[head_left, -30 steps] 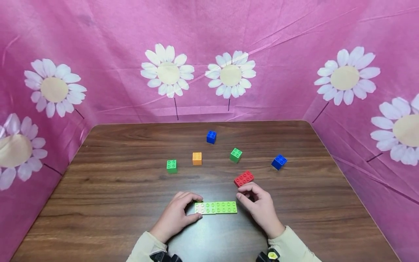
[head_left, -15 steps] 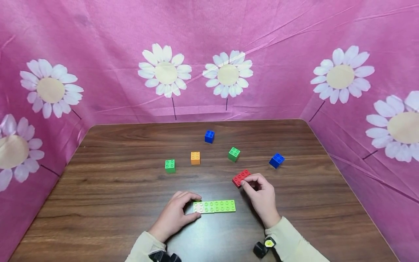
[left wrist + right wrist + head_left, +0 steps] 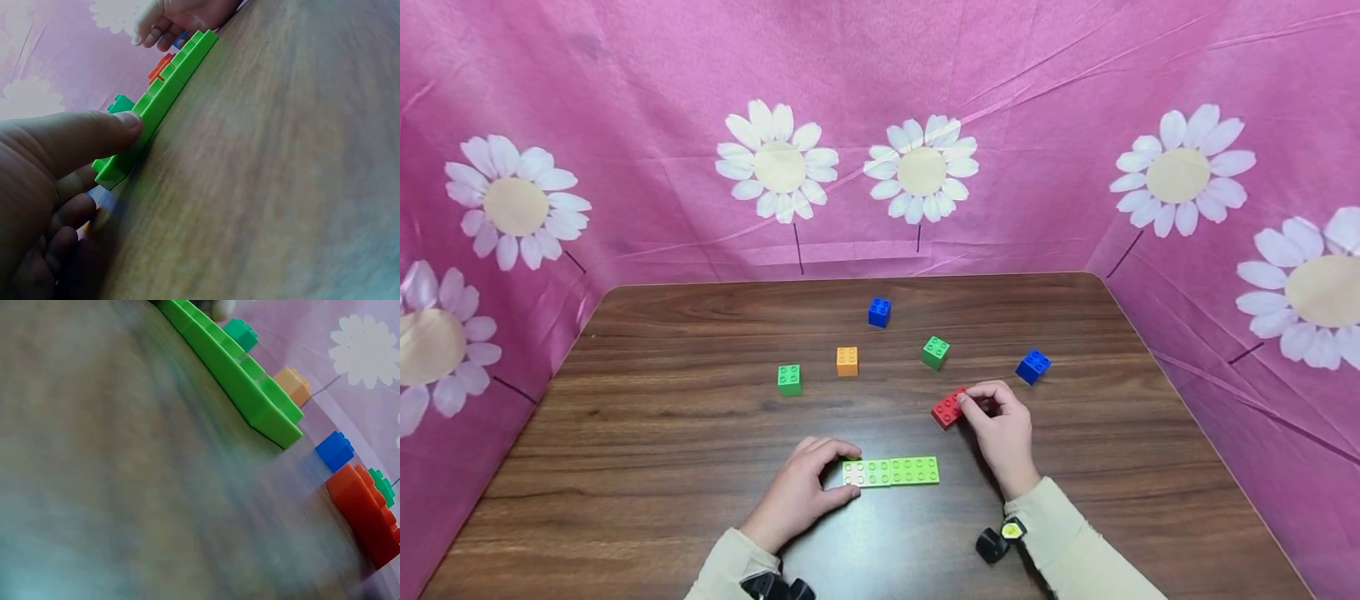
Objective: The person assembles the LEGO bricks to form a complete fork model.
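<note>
Two light green bricks (image 3: pixel 891 472) lie end to end in a row near the front of the table. My left hand (image 3: pixel 802 490) pinches the left end of that row, thumb on the near side and index finger behind. The left wrist view shows the thumb (image 3: pixel 94 134) pressed on its side. Beyond the row's right end, a red brick (image 3: pixel 945 412) lies at a slant. My right hand (image 3: pixel 1003 433) has thumb and index finger at its right end, covering that part; how firmly they grip it is hidden. The right wrist view shows the red brick (image 3: pixel 362 515) without fingers.
Small bricks stand farther back: a green one (image 3: pixel 789 380), an orange one (image 3: pixel 847 362), a blue one (image 3: pixel 879 312), another green one (image 3: pixel 936 352) and another blue one (image 3: pixel 1033 367). Pink flowered cloth (image 3: pixel 850 50) surrounds the back and sides of the wooden table (image 3: pixel 625 450).
My right hand has moved forward from just in front of the red brick to its right end. My left hand and the light green row have stayed in place.
</note>
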Demonstrator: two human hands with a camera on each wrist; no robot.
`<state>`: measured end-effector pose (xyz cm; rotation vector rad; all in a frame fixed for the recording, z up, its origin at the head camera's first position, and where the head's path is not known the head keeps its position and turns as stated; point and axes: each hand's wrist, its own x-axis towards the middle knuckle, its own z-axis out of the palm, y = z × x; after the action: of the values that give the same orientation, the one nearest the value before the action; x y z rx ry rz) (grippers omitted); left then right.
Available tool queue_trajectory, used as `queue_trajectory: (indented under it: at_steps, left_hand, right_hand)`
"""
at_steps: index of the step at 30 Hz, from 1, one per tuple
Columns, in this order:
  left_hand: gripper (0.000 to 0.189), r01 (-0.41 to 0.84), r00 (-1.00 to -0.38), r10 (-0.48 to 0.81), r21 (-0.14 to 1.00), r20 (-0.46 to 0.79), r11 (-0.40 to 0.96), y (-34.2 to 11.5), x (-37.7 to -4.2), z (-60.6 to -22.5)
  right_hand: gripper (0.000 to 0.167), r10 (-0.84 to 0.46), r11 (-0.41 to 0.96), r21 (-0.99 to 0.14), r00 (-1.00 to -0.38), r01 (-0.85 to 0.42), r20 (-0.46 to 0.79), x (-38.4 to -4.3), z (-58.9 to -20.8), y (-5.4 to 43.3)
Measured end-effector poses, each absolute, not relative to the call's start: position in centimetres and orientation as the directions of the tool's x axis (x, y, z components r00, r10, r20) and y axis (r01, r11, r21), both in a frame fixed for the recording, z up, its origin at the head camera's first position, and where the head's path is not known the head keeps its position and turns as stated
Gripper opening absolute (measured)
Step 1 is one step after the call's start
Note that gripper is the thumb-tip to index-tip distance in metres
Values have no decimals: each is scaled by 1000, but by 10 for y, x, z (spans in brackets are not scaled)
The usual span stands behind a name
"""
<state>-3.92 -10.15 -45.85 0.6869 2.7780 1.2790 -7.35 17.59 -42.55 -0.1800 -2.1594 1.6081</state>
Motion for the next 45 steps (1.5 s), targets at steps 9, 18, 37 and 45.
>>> queue_trajectory:
  at_steps: [9,18,37,45]
  left_hand:
    - [39,368,-910,384,727,155,579,-101,-40,-458]
    - [39,363,-910,388,738,148,568,-102,-38,-457]
    - [40,373,-906,393,736,158,564,-103,-40,-460]
    - [40,390,-902,395,725,175,568,-102,-41,-459]
  right_hand:
    - [14,344,328,-937,-908,-124,240,-95,-446,187]
    - [28,291,363,-930,-941,-59,173,-112,-461,195]
    - [41,193,341,-940,-976,-28,99,-150,-459,194]
    - [41,166,362,-931,-981,-39,105,-159,-459,194]
